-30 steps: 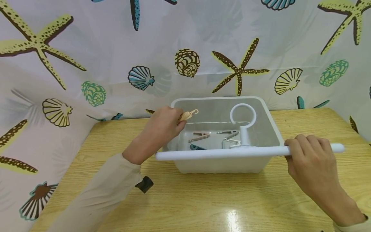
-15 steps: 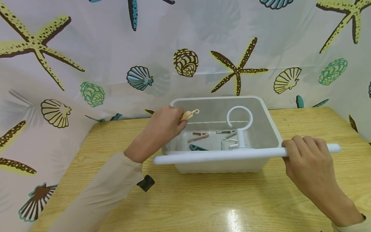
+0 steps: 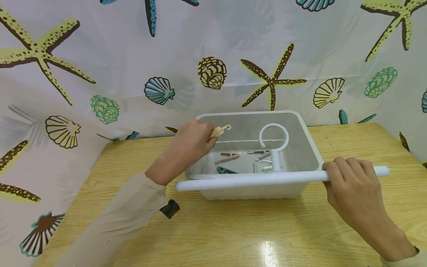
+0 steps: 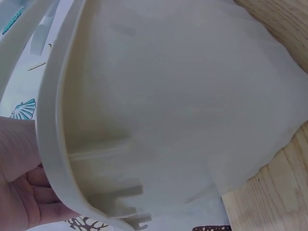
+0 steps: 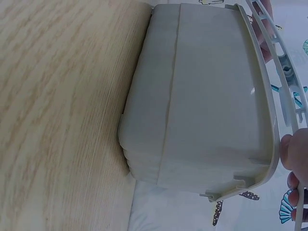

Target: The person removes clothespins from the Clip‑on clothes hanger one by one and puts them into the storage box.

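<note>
My right hand grips a white clip hanger near its right end. The hanger's bar lies across the front of a pale plastic bin, and its round hook stands up over the bin. In the right wrist view the bar's underside shows slots. Between thumb and fingers, my left hand pinches a beige clothespin with a small hook at its tip, above the bin's left side. Inside lie a brown clothespin, a teal clothespin and grey and white ones, partly behind the hanger.
The bin sits on a wooden table towards the back. A cloth printed with starfish and shells hangs behind it and round the sides. A small black piece shows beside the left sleeve.
The hanger has shifted a little left, its hook sinking slightly, with the right hand moving along. The left hand keeps its pinch on the clothespin, nearly still. The head view has drifted slightly.
</note>
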Demonstrator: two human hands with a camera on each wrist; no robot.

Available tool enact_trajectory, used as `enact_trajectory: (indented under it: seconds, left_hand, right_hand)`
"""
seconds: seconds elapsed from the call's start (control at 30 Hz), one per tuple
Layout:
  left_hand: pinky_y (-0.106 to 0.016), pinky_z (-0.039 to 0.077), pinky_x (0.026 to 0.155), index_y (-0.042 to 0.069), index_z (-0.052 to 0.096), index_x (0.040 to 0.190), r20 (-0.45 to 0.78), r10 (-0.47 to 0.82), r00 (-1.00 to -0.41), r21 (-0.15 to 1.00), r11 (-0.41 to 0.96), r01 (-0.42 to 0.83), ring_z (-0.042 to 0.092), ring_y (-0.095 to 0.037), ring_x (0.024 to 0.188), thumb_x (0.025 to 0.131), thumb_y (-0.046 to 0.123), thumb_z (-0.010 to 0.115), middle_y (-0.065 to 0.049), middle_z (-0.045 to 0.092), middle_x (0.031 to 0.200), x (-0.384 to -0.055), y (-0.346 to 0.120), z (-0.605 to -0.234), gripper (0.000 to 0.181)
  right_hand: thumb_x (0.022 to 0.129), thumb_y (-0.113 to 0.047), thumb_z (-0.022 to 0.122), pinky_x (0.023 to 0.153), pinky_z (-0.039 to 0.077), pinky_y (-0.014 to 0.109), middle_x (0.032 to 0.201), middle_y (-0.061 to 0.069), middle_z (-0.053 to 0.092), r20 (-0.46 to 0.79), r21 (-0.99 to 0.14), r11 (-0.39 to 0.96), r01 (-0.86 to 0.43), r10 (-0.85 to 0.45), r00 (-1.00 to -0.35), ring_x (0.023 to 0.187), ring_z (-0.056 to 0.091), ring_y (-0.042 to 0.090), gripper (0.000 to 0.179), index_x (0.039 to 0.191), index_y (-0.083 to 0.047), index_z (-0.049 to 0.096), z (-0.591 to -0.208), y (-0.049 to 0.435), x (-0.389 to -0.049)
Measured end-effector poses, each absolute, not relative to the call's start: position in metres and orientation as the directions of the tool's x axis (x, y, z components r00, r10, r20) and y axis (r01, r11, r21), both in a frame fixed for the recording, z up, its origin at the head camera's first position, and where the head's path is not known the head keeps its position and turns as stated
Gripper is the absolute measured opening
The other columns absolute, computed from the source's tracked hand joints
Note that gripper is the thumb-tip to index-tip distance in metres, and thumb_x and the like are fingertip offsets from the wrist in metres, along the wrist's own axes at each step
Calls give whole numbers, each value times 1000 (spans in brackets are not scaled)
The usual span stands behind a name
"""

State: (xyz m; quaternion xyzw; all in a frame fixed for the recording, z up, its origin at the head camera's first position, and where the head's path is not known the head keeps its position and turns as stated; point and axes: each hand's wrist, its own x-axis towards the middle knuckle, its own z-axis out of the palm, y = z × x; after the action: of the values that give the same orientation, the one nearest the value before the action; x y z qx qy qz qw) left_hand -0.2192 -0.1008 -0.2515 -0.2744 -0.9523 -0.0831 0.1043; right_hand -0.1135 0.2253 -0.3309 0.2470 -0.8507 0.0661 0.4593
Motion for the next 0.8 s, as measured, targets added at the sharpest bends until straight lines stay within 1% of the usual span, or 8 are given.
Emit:
enact_trajectory:
  seconds: [0.2,0.47,0.67,0.8]
  left_hand:
    - [-25,33,47,7,56,71,249,510,-824,99,833,545,40,-15,50,93,10,61,-1,43,57,-220,-99,-250,23]
    - [-25,33,46,8,56,70,249,505,-826,96,836,540,39,-14,49,94,11,60,0,40,56,-222,-95,-249,24]
    - [-26,35,48,6,59,72,255,496,-830,102,840,534,43,-14,52,93,15,64,-1,47,57,-222,-94,-248,24]
    - [-26,31,49,6,57,68,258,499,-827,93,839,535,39,-13,52,92,15,66,0,43,56,-221,-96,-248,27]
  right_hand:
    - [65,11,69,64,39,50,72,16,55,811,111,868,-485,-361,-461,66,53,38,24,84,5,56,-333,225,-114]
    - [67,10,66,64,39,49,72,16,53,819,120,865,-487,-363,-443,66,52,38,20,83,5,56,-335,225,-114]
    - [68,8,65,63,39,49,72,16,53,815,125,863,-489,-370,-446,65,53,37,19,84,5,55,-335,226,-114]
    - [67,9,67,63,39,49,72,15,54,813,122,863,-490,-370,-449,65,52,37,21,84,5,56,-334,225,-114]
